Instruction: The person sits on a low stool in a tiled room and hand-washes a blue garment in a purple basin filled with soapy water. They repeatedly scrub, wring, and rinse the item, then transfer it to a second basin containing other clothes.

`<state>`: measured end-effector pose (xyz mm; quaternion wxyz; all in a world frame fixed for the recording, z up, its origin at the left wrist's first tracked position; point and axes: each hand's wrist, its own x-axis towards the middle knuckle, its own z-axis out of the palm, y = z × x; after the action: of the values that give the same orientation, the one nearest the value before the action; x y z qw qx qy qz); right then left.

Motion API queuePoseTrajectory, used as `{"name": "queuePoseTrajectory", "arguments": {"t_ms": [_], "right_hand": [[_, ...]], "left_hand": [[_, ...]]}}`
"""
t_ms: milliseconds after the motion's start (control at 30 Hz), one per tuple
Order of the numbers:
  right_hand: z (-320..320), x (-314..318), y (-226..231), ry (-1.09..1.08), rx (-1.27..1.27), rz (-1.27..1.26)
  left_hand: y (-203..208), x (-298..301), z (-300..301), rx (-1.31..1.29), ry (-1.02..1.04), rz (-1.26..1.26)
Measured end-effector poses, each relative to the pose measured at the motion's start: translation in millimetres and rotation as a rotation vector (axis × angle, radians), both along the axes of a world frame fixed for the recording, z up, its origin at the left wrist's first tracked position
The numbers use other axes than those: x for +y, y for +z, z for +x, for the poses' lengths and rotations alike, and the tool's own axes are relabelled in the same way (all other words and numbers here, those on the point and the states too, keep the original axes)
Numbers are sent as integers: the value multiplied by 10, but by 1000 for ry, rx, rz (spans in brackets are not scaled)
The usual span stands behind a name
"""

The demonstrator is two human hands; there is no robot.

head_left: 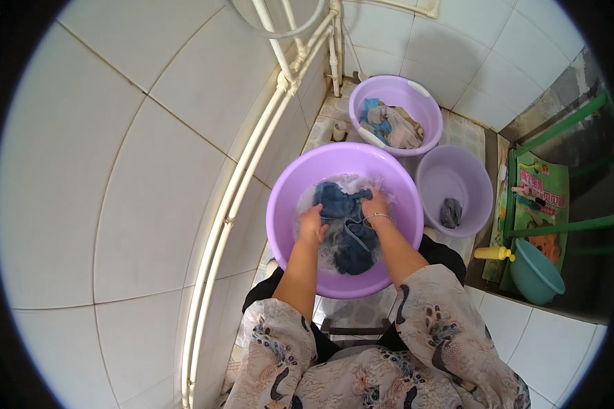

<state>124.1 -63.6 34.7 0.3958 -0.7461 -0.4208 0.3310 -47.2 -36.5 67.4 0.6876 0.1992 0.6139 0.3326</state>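
A dark blue garment [359,235], denim-like, lies wet and bunched in sudsy water inside a large purple basin [280,225] between my knees. On its left side my left hand [312,223] is closed on the cloth's edge, fingers partly hidden by the fabric. My right hand [375,206], with a bracelet at the wrist, grips the garment's upper right part. White foam gathers along the far side of the water. Part of the cloth spreads below and between both hands, partly under water.
Beyond stands a purple basin [431,112] holding blue, grey and tan clothes [397,128]. A paler tub [481,174] to the right contains a small dark grey cloth [450,213]. A green basin [535,273] and yellow bottle [492,253] sit by a green rack [580,227]. Pipes [235,198] line the left wall.
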Motion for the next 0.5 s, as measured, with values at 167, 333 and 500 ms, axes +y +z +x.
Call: {"name": "queuePoseTrajectory", "arguments": {"t_ms": [167,333,500], "right_hand": [[-510,-314,1020,363,271,213],[-878,-837,1464,282,-149,375],[-743,-715,1064,272,-319,401]], "left_hand": [[202,124,-47,-483,-54,-121],[70,45,-17,-418,-66,121],[322,-262,196,-333,24,238]]}}
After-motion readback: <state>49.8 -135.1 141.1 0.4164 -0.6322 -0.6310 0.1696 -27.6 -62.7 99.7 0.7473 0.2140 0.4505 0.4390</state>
